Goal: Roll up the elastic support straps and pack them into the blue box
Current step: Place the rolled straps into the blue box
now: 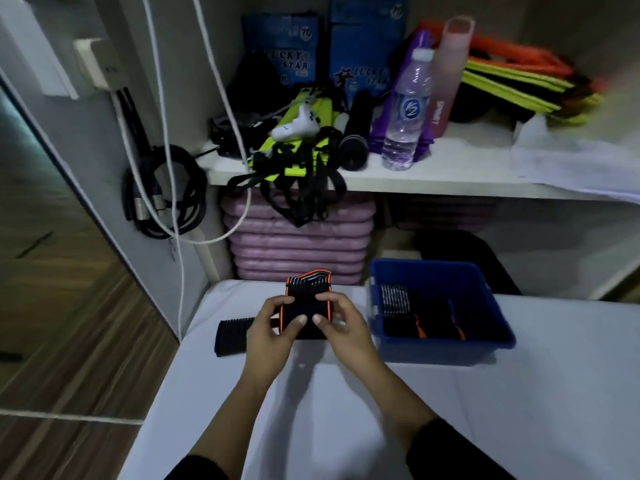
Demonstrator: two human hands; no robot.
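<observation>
Gripping the strap point(304, 303), left hand point(272, 329) and right hand point(343, 327) close together over the white table point(450, 410); blue box point(443, 351) right, cluttered shelf point(450, 183) far.

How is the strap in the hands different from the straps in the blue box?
The strap is gripped by the left hand and right hand; the boxed straps lie untouched in the blue box. The strap is one, standing up; the boxed straps are several, packed side by side. Both are black, orange-edged, grey-striped.
</observation>
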